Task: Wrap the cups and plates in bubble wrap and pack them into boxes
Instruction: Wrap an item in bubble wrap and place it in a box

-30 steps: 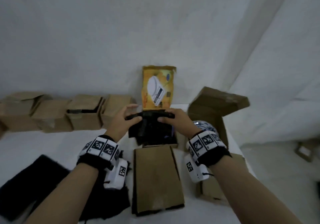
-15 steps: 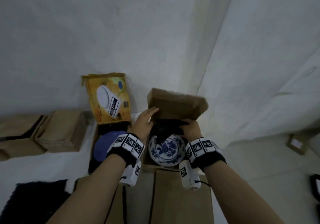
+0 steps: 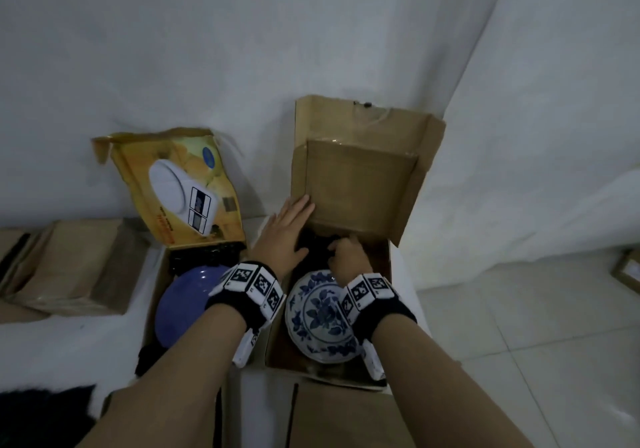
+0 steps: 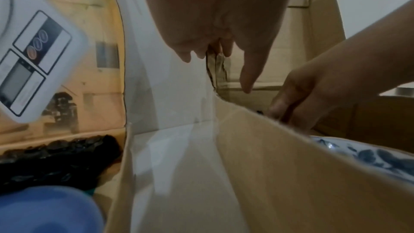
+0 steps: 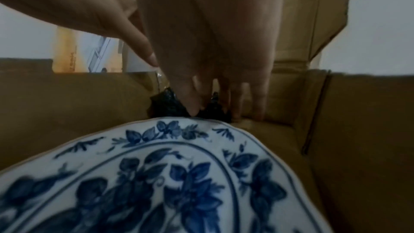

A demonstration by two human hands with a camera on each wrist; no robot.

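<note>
A blue-and-white plate (image 3: 315, 319) (image 5: 168, 174) lies bare in an open brown box (image 3: 273, 350). Beyond it, at the box's far end, sits a black wrapped bundle (image 3: 313, 243) (image 5: 168, 107). My right hand (image 3: 346, 257) (image 5: 212, 98) reaches down into the box, fingers curled and pinching the bundle. My left hand (image 3: 287, 226) (image 4: 224, 33) is flat with straight fingers against the box's left edge, by the raised flap (image 3: 356, 188). It holds nothing. Most of the bundle is hidden by my hands.
Left of this box, another one with a raised yellow printed lid (image 3: 180, 184) holds a plain blue plate (image 3: 183, 302) and black wrap (image 3: 204, 257). Closed brown boxes (image 3: 76, 267) stand further left. More black wrap (image 3: 41, 413) and flat cardboard (image 3: 339, 420) lie near me.
Both hands carried the black bundle from the yellow-lidded box rightward to the brown box. It has now gone down into the far end, and my left hand has let go.
</note>
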